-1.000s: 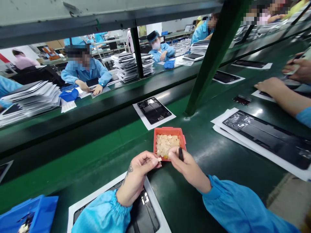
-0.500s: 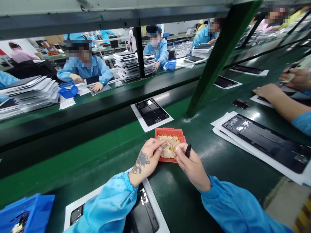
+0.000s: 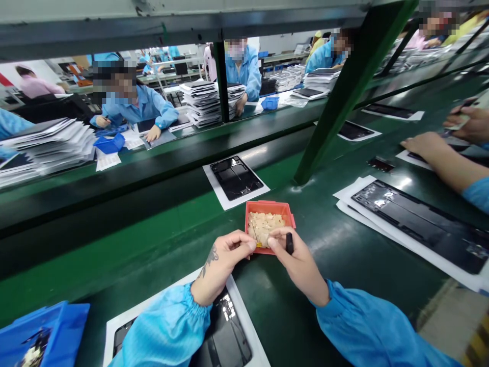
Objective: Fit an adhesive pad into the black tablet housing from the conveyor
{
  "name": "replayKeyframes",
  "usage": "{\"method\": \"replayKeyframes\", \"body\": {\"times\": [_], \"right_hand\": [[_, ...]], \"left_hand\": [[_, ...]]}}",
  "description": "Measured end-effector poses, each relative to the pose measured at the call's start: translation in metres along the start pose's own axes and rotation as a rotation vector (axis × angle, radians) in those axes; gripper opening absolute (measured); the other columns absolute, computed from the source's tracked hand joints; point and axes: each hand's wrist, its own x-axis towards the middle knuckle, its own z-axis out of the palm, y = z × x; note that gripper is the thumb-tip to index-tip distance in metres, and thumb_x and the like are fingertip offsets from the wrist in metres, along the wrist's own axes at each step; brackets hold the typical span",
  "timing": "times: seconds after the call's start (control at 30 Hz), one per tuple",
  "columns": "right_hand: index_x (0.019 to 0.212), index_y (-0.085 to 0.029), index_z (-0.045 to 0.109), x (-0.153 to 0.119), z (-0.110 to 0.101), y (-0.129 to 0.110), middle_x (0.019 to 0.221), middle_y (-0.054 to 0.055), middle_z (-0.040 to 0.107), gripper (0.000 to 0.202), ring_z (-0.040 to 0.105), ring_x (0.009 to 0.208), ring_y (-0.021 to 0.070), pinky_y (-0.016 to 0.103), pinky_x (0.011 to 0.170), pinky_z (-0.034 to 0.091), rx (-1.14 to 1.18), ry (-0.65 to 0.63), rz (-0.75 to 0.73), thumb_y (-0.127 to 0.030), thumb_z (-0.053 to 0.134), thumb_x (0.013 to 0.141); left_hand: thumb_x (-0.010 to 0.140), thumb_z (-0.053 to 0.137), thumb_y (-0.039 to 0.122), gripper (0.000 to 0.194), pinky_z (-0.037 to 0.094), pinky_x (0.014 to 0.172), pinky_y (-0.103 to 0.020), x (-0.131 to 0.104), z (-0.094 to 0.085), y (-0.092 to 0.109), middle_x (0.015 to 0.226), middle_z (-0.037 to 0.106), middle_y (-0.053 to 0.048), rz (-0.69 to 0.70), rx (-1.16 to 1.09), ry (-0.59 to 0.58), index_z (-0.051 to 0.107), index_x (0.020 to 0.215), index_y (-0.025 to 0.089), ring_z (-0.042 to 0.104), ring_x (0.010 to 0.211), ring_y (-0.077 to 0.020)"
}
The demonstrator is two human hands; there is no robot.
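Bottom centre of frame: a dark panel on white backing (image 3: 233, 326) lies under the left forearm; just above it, the left hand (image 3: 219, 265) has fingers pinched narrow at the near edge of the orange tray (image 3: 269, 206), whether on a piece I cannot tell, while the right hand (image 3: 298, 260) is curled around a small black tool (image 3: 289, 243) beside the same edge. The tray, centre frame on the green belt (image 3: 153, 239), holds pale tan pieces (image 3: 265, 227). Farther off, a second panel (image 3: 235, 178) lies above centre, and another person's hand (image 3: 424, 145) rests at the right edge.

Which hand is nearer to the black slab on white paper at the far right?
Right. The right hand is between the small orange plastic tray and that black slab; the left hand is beyond, left of the tray.
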Motion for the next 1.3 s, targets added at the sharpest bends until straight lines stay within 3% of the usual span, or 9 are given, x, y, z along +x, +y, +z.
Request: {"method": "replayKeyframes", "body": {"times": [0.23,0.47,0.73,0.87,1.03,1.13,1.3], "right_hand": [[0.089,-0.019,0.069,0.000,0.000,-0.007,0.086,0.002,0.066,0.017,0.061,0.080,0.0177,0.028,0.074,0.046,-0.048,-0.163,-0.071,-0.034,0.060,0.087],[0.080,-0.018,0.069,0.002,-0.002,-0.011,0.081,0.003,0.067,0.020,0.061,0.078,0.0186,0.029,0.073,0.047,0.015,-0.293,0.000,-0.034,0.059,0.087],[0.074,-0.017,0.072,0.006,-0.004,-0.013,0.079,0.004,0.069,0.026,0.062,0.079,0.0209,0.032,0.076,0.047,0.023,-0.370,0.109,-0.038,0.059,0.083],[0.073,-0.017,0.070,0.005,-0.004,-0.012,0.077,0.003,0.069,0.024,0.061,0.075,0.0183,0.028,0.071,0.046,-0.006,-0.402,0.082,-0.032,0.056,0.084],[0.068,-0.017,0.064,0.002,-0.002,-0.010,0.068,0.001,0.064,0.016,0.055,0.062,0.0140,0.025,0.060,0.041,-0.137,-0.350,-0.115,-0.018,0.052,0.079],[0.067,-0.017,0.060,0.004,-0.004,-0.007,0.066,0.001,0.059,0.016,0.051,0.059,0.0136,0.025,0.056,0.038,-0.191,-0.292,-0.131,-0.020,0.051,0.079],[0.067,-0.017,0.056,0.009,-0.015,-0.004,0.063,0.001,0.056,0.021,0.050,0.058,0.0145,0.025,0.055,0.039,-0.317,-0.027,-0.137,-0.029,0.051,0.084]], "left_hand": [[0.084,0.063,0.028,0.015,0.042,0.068,-0.024,-0.002,-0.006,-0.005,0.086,0.061,-0.005,0.094,0.197,0.021,0.071,0.084,0.016,0.053,0.074,-0.0141],[0.085,0.061,0.025,0.015,0.043,0.072,-0.024,-0.006,-0.006,-0.001,0.083,0.062,-0.005,0.196,0.362,-0.012,0.072,0.081,0.015,0.058,0.077,-0.0155],[0.085,0.060,0.024,0.016,0.043,0.071,-0.024,-0.007,-0.010,-0.001,0.083,0.063,-0.006,0.130,0.378,-0.065,0.072,0.080,0.015,0.058,0.078,-0.0163],[0.083,0.062,0.025,0.015,0.041,0.069,-0.024,-0.009,-0.014,-0.003,0.084,0.062,-0.005,0.076,0.328,-0.086,0.073,0.081,0.015,0.056,0.076,-0.0154],[0.080,0.063,0.021,0.012,0.040,0.070,-0.023,-0.011,-0.016,-0.008,0.078,0.060,-0.004,-0.030,0.131,-0.101,0.070,0.075,0.013,0.054,0.074,-0.0135],[0.079,0.063,0.020,0.011,0.041,0.068,-0.022,-0.012,-0.017,-0.009,0.072,0.059,-0.004,-0.155,-0.104,-0.063,0.067,0.075,0.011,0.053,0.068,-0.0118],[0.081,0.064,0.025,0.014,0.047,0.074,-0.024,-0.021,-0.027,-0.010,0.083,0.064,-0.008,-0.235,-0.272,0.041,0.063,0.085,0.011,0.059,0.077,-0.0152]]}}
